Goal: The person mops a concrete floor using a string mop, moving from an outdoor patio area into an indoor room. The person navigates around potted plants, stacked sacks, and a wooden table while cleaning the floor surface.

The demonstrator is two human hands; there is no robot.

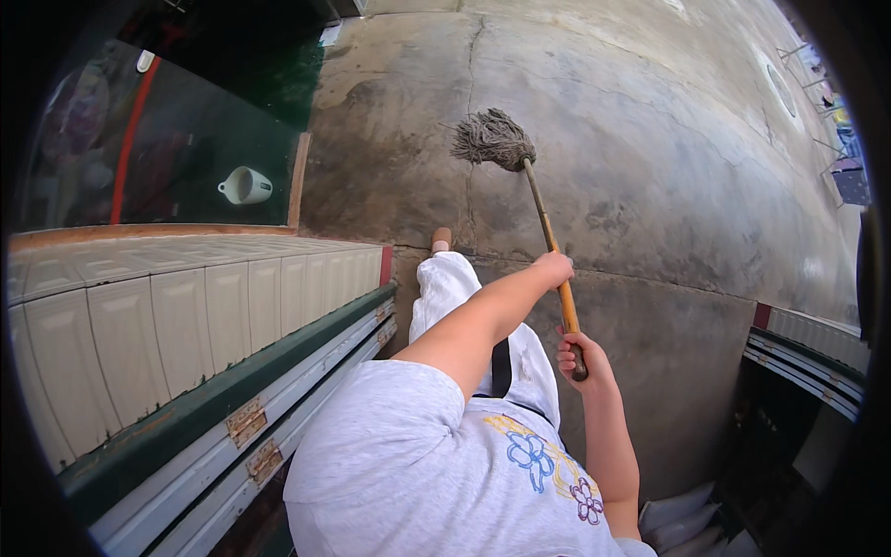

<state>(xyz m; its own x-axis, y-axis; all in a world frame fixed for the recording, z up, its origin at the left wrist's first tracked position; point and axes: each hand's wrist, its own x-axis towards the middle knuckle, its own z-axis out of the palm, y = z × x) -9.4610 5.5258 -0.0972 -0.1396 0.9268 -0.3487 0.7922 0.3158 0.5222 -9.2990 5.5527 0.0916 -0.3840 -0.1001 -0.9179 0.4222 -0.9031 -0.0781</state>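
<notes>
A string mop (543, 209) with a long wooden handle slants away from me, its grey, shaggy head lying on the concrete floor. Partway down the handle, my left hand (554, 268) is wrapped round the wood, the arm reaching across my front. My right hand (588, 360) grips the handle near its dark, rounded end, with the fingers curled about it. The strands of the mop head fan out toward the left.
On the left, a tiled wall (176, 311) and a green-and-white door frame (251, 408) run close to my side. Beyond stands a white mug-like container (246, 186) on a dark green surface. The cracked concrete floor (668, 139) spreads ahead. Another doorway edge (807, 367) is at right.
</notes>
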